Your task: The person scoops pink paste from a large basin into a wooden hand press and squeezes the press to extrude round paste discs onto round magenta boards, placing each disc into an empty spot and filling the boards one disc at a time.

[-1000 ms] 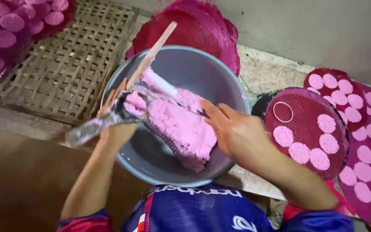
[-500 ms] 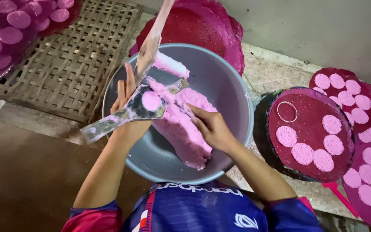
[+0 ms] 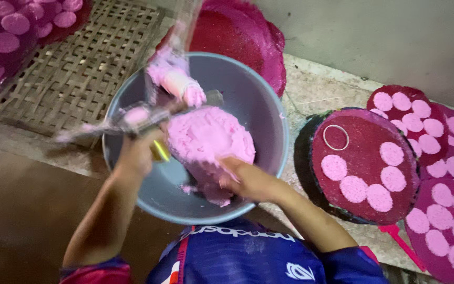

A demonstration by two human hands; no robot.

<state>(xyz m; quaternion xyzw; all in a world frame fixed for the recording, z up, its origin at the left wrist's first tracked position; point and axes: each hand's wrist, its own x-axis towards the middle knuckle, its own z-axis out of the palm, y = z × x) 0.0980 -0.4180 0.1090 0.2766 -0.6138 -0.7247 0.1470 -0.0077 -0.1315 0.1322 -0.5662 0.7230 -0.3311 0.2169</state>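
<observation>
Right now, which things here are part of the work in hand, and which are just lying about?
In use:
left hand, holding pink-smeared tools
right hand, pressing the pink dough
grey bowl

Lying about:
woven mat
round tray with pink discs and a metal ring
other filled trays

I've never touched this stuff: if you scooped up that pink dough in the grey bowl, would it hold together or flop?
Probably soft and sticky: the pink dough clings in smears to the scraper in the left hand. It likely sags yet holds together, since it sits as one mound in the bowl. The right hand presses into it, suggesting it dents easily.
</observation>
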